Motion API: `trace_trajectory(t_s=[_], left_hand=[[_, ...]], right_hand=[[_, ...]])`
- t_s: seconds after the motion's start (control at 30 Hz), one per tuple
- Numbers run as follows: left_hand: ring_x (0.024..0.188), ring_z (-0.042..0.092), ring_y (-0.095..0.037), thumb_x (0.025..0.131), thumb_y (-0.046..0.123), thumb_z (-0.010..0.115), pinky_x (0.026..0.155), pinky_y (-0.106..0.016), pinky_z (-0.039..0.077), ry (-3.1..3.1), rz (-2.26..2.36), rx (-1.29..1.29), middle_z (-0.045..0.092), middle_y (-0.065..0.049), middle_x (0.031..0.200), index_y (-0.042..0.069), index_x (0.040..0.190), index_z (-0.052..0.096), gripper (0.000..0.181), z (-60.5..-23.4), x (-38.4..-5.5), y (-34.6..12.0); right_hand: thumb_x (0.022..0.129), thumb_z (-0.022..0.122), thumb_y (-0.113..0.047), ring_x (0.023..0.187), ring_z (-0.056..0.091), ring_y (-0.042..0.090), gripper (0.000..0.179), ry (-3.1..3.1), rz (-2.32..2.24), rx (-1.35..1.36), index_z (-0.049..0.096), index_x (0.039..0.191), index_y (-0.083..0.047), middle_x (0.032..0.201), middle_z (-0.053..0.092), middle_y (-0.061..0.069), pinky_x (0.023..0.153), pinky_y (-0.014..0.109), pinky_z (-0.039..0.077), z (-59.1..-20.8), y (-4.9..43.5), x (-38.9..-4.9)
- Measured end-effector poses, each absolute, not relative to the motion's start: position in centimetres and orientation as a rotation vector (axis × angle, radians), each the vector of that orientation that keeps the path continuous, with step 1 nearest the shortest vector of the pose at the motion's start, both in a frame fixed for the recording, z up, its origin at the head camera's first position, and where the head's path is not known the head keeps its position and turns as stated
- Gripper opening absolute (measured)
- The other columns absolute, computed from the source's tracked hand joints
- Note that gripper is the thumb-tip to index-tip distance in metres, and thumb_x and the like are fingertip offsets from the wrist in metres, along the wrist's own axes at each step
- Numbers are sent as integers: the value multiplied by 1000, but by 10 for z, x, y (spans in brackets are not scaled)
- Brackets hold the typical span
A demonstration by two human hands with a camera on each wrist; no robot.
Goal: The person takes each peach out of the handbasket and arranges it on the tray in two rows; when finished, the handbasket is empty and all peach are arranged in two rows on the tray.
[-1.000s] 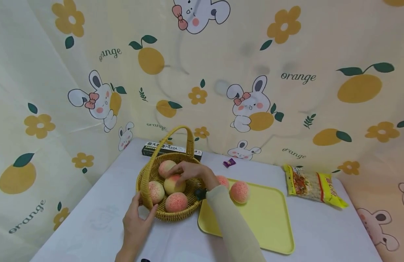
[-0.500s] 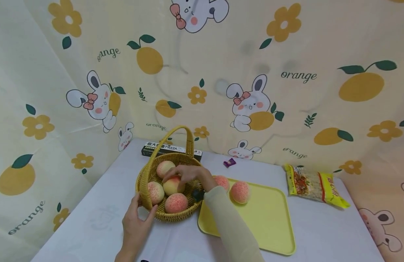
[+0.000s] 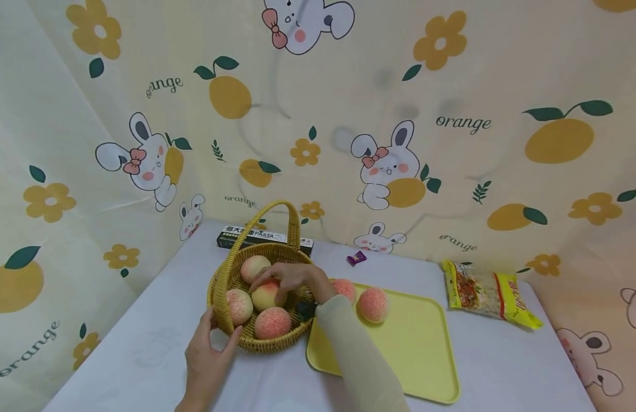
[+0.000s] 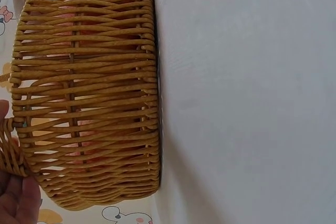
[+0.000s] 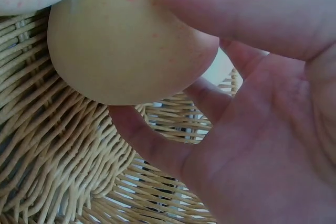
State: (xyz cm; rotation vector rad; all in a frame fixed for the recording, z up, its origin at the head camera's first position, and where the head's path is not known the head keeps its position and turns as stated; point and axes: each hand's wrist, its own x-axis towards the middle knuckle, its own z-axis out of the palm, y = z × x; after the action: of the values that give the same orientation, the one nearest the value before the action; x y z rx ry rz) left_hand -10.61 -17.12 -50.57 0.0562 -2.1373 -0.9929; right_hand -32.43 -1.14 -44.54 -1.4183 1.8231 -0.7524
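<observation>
A yellow wicker basket with a tall handle stands on the table with several peaches inside. My left hand grips the near base of the handle, fingers and thumb on either side of it; the left wrist view shows the basket's woven side close up. Inside the basket, my right hand holds a pale yellow peach, thumb on one side and fingertips on the other. Around that peach lie a pale peach behind, a speckled peach to the left and a pink peach in front.
A yellow tray right of the basket carries two pink peaches, one partly behind my right forearm. Behind the basket lies a black-and-white pasta box. A purple wrapped candy and a yellow noodle packet lie farther right.
The fingers of my right hand have reached a little farther left round the pale yellow peach. The whole head view has shifted slightly. My left hand keeps its place on the handle.
</observation>
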Motion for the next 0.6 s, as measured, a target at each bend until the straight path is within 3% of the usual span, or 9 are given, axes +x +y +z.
trace_trajectory(t_s=[0.6], left_hand=[[90,61,-20,73,1,87,83,-7,37,-2145,-1011,65,67,-13,102,-6,129,54,65,-505,-104,-173]], right_hand=[[73,75,15,128,44,13,62,1843,-800,-1420,62,131,2,144,50,22,105,22,36,-446,-16,-321]])
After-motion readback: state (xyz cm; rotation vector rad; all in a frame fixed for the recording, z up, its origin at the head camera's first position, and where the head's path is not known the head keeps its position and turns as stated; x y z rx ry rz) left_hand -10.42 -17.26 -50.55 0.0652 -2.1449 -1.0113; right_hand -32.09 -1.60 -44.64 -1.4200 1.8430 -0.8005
